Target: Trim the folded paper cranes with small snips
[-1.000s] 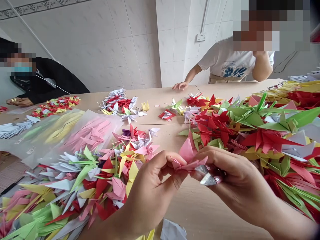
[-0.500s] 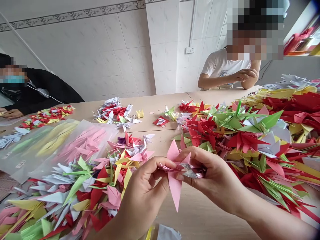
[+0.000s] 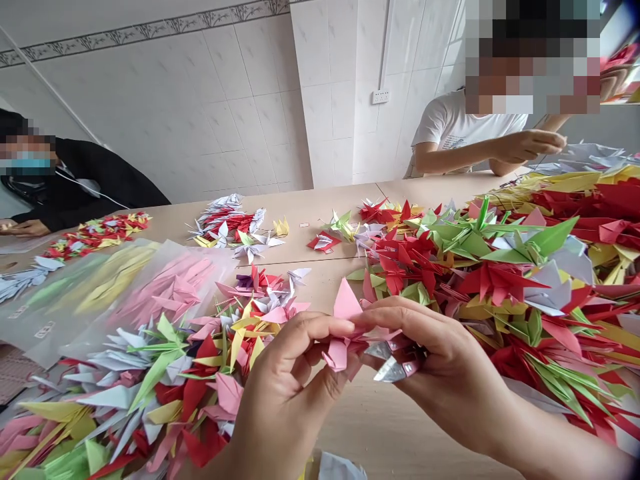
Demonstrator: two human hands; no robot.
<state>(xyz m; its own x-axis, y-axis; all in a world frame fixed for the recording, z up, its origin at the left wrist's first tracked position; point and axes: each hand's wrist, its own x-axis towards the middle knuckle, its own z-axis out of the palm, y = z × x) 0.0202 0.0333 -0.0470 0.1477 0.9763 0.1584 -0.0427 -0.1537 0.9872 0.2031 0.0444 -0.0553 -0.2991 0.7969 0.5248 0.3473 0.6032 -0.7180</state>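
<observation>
A pink folded paper crane (image 3: 346, 301) is held up in front of me between both hands, one point upward and a folded part hanging below the fingers. My left hand (image 3: 295, 373) pinches its left side between thumb and fingers. On the crane's right side, the fingers of my right hand (image 3: 445, 367) are closed too. Tucked in that same hand is a small pair of metal snips (image 3: 393, 370), blades pointing left and apart from each other. My fingers cover much of the crane's middle and the snips' handle.
Heaps of coloured paper cranes lie on the left (image 3: 165, 380) and right (image 3: 500, 280). Clear bags (image 3: 165, 280) hold pink, yellow and green ones. Across the table (image 3: 320, 193) sits a person in a white shirt (image 3: 445, 127); another in black (image 3: 105, 173) is at far left.
The crane has turned in my fingers; its long lower point no longer hangs down. My right hand and the snips have shifted slightly right. The person in white has moved their hands rightward.
</observation>
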